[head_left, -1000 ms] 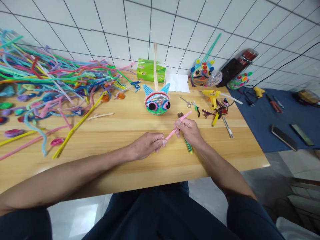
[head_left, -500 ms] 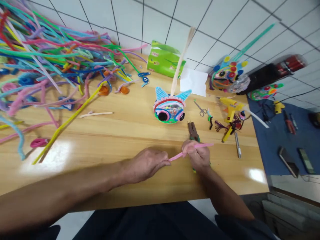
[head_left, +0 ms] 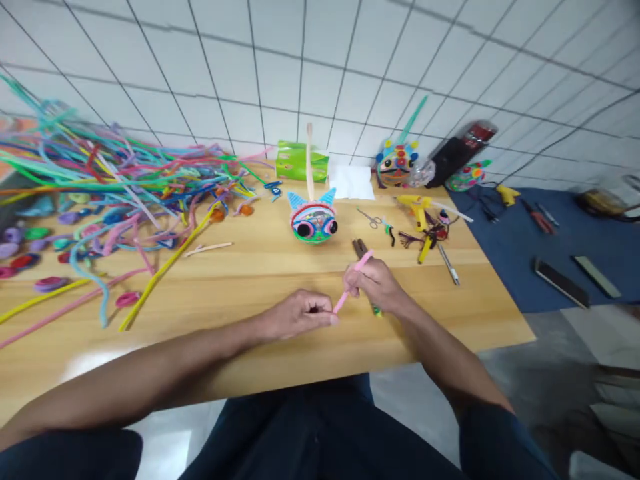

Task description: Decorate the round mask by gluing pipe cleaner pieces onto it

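Pink pipe cleaner [head_left: 364, 260] has swung up since the last frame: it ran pretty flat across, and now its long axis is on a steep slant, free end aimed away from the person and off to the right. It's on the near side of the blue-eared craft head [head_left: 314, 223], a bit right of it. Camera has shifted too, so more wall shows, but the head looks to be in the same spot.

Left to right then. Left hand [head_left: 295, 315], nearer the person than the head, is pinching the lower end between thumb and finger. Right hand [head_left: 375, 283], right of the head on the near side, has its fingers closed around the upper part, with pliers [head_left: 360, 249] partly hidden behind it.

All of this is over a light wooden table [head_left: 460, 327]. Well left of the head there's a messy pile of pipe cleaners [head_left: 165, 177]; behind it, a green packet [head_left: 293, 160] and white paper [head_left: 353, 183]. Right of it: scissors [head_left: 373, 220], then a yellow glue gun [head_left: 419, 212], and farthest over, a blue cloth [head_left: 510, 233]. Tiled wall [head_left: 225, 73] at the back.
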Demonstrator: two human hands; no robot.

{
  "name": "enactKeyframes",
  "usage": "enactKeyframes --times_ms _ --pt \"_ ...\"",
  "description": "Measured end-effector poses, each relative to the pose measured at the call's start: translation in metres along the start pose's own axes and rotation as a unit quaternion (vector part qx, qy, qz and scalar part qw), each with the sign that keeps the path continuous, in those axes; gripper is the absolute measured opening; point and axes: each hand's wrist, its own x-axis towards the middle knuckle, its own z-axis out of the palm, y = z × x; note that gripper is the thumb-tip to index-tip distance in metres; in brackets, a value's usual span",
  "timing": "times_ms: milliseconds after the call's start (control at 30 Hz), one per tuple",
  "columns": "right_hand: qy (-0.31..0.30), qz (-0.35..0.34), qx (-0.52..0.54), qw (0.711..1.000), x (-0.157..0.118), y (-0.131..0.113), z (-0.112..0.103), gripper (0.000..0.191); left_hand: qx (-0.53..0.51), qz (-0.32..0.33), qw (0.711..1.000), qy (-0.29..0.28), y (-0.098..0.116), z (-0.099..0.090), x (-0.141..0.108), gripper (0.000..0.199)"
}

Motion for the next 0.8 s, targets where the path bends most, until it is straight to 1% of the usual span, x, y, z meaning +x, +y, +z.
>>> enactKeyframes --times_ms 67,133,167,200,233,300,333,367,400,467,500,533,600,667,733,800 --pt "-0.037 0.011 -0.023 0.999 -0.002 -0.012 -0.002 0.055 -0.003 -0.014 0.999 -0.029 0.005 0.007 0.0 0.055" --pt "-0.073 0.033 -0.025 0.997 -0.008 -0.023 -0.004 0.056 0.018 -0.019 0.998 -0.065 0.013 0.011 -0.002 0.056" --pt "-0.09 0.046 -0.017 0.995 -0.012 -0.028 -0.005 0.057 0.027 -0.016 0.997 -0.069 0.018 0.011 -0.005 0.055" --pt "-0.108 0.056 -0.003 0.993 -0.017 -0.031 -0.005 0.059 0.03 -0.008 0.998 -0.053 0.025 0.01 -0.007 0.054" --pt "-0.126 0.064 0.015 0.99 -0.021 -0.033 -0.006 0.06 0.027 0.006 0.999 -0.017 0.032 0.008 -0.009 0.052" --pt "-0.171 0.075 0.053 0.981 -0.027 -0.033 -0.004 0.06 0.001 0.051 0.995 0.091 0.049 0.003 -0.013 0.046" --pt "-0.193 0.079 0.073 0.975 -0.029 -0.032 -0.003 0.06 -0.017 0.075 0.99 0.116 0.057 0.001 -0.013 0.048" --pt "-0.212 0.083 0.092 0.969 -0.03 -0.031 -0.001 0.06 -0.034 0.095 0.989 0.112 0.064 -0.001 -0.013 0.052" --pt "-0.229 0.088 0.111 0.963 -0.031 -0.029 0.002 0.061 -0.044 0.101 0.99 0.089 0.07 -0.003 -0.012 0.053" --pt "-0.254 0.09 0.153 0.951 -0.03 -0.027 0.009 0.062 -0.063 0.106 0.991 0.045 0.078 -0.004 -0.008 0.045" --pt "-0.261 0.088 0.181 0.944 -0.03 -0.026 0.012 0.063 -0.07 0.103 0.992 0.034 0.079 -0.004 -0.007 0.041" --pt "-0.263 0.085 0.211 0.938 -0.03 -0.026 0.015 0.063 -0.074 0.103 0.991 0.036 0.078 -0.005 -0.005 0.04" --pt "-0.239 0.082 0.259 0.932 -0.03 -0.028 0.019 0.062 -0.07 0.105 0.989 0.071 0.074 -0.006 -0.004 0.042" --pt "-0.177 0.081 0.268 0.943 -0.03 -0.029 0.021 0.058 -0.065 0.113 0.982 0.135 0.068 -0.008 -0.002 0.045" --pt "-0.112 0.078 0.238 0.962 -0.029 -0.028 0.023 0.054 -0.071 0.116 0.97 0.203 0.061 -0.008 0.0 0.047" --pt "-0.084 0.079 0.216 0.969 -0.028 -0.027 0.025 0.053 -0.084 0.11 0.958 0.253 0.056 -0.006 0.003 0.048"
